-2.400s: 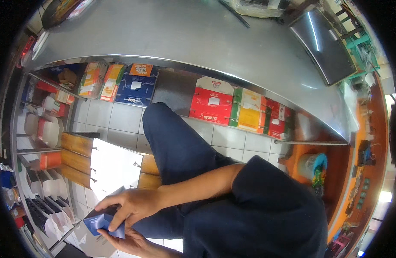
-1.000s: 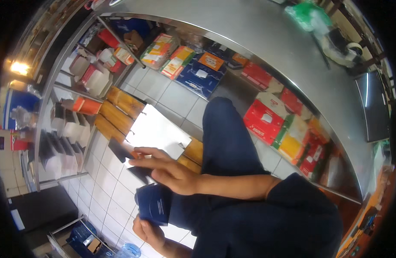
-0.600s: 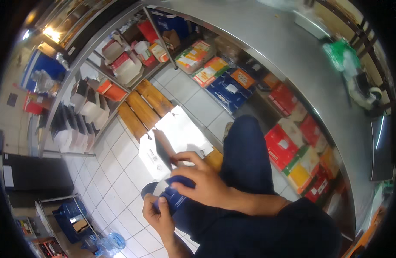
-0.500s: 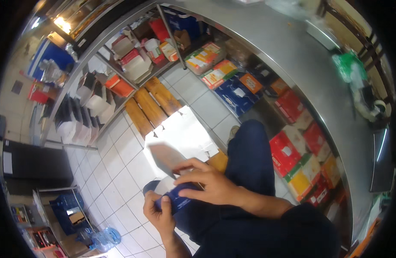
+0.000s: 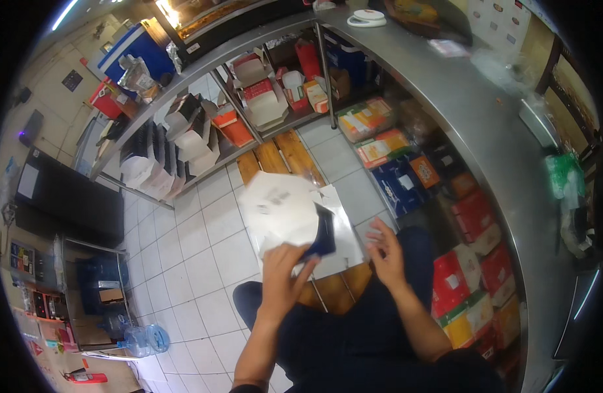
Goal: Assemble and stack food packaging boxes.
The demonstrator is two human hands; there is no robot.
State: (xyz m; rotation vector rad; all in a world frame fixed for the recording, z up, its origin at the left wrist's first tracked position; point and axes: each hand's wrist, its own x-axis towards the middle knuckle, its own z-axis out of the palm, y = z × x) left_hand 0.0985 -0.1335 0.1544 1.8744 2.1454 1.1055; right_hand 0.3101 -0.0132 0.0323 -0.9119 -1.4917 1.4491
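My left hand [image 5: 284, 276] grips the near edge of a folding carton box [image 5: 280, 206], its fingers and thumb pinching the dark blue side. The carton's open flap shows a pale cream inner face, slightly blurred. To the right, my right hand [image 5: 386, 252] is raised with its fingers apart and holds nothing. Beneath the carton lies a flat white sheet of card [image 5: 344, 257] with a notched edge. That sheet rests on a slatted wooden bench [image 5: 290, 152], and part of it is hidden by the carton.
Stacks of part-folded boxes [image 5: 147, 164] stand on the shelf at far left. Flat red, blue and yellow box bundles [image 5: 453, 272] fill the shelf under the steel counter [image 5: 465, 111] on my right. A clear water bottle [image 5: 144, 339] lies on the tiled floor at lower left.
My right hand has let go of the carton and moved away to the right. My left hand has carried the carton forward over the white sheet. The view has shifted too.
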